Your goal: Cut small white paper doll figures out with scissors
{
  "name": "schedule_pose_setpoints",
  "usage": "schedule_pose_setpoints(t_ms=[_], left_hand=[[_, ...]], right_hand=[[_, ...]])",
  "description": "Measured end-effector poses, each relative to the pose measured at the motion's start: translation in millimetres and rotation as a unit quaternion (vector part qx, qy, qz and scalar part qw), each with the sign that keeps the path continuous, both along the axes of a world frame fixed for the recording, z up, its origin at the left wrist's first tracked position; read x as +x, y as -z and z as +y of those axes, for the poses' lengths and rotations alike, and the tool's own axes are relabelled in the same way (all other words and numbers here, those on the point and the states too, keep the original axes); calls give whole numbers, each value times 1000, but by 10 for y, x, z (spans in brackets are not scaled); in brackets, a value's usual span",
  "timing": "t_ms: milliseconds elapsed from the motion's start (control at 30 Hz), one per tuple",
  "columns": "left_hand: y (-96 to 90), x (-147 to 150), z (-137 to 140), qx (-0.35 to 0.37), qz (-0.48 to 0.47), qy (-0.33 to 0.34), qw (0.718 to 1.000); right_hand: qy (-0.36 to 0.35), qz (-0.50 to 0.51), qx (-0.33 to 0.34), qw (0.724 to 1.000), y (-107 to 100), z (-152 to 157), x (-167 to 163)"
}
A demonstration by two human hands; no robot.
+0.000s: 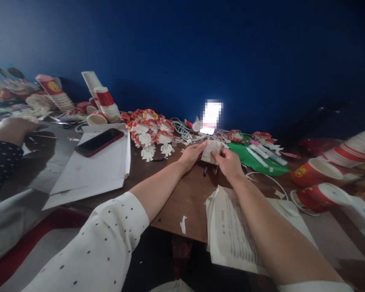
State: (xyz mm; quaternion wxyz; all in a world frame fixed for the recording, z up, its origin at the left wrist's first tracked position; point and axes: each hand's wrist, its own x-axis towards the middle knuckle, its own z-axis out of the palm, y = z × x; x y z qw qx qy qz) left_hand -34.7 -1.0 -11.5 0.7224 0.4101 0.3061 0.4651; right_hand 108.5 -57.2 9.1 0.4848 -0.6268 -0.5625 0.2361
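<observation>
A small piece of whitish paper [211,152] is held up over the brown table between my two hands. My left hand [192,157] pinches its left edge. On the other side, my right hand [230,163] grips its right edge with thumb and fingers. Faint marks show on the paper, too blurred to read. A small dark object [205,172] lies on the table just below it. Behind my hands stands a bright phone screen [211,115], its picture blurred out. White paper cut-out figures with red and yellow trim [149,132] are heaped to the left.
A dark phone [99,142] rests on white board [88,170] at the left. Markers [258,156] lie on green material [240,156]. Red paper cups [318,172] stand at right, stacked cups [106,103] at back left. Printed sheets [226,227] overhang the front edge. Another person's hand [18,125] is far left.
</observation>
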Motion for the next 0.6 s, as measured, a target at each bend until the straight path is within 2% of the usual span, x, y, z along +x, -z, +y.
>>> schedule_pose_setpoints(t_ms=[200,333,467,600], left_hand=[[-49,-20,-11,-11,5,-2,1000],[-48,-26,-19,12,43,6,999],[-42,-32,-18,38,89,-10,995],[-51,-44,-13,35,91,-8,995]], right_hand=[[47,-6,8,999,-4,-12,37],[56,-11,12,998,18,2,49],[45,-2,9,999,28,5,47],[32,21,4,999,34,5,48]])
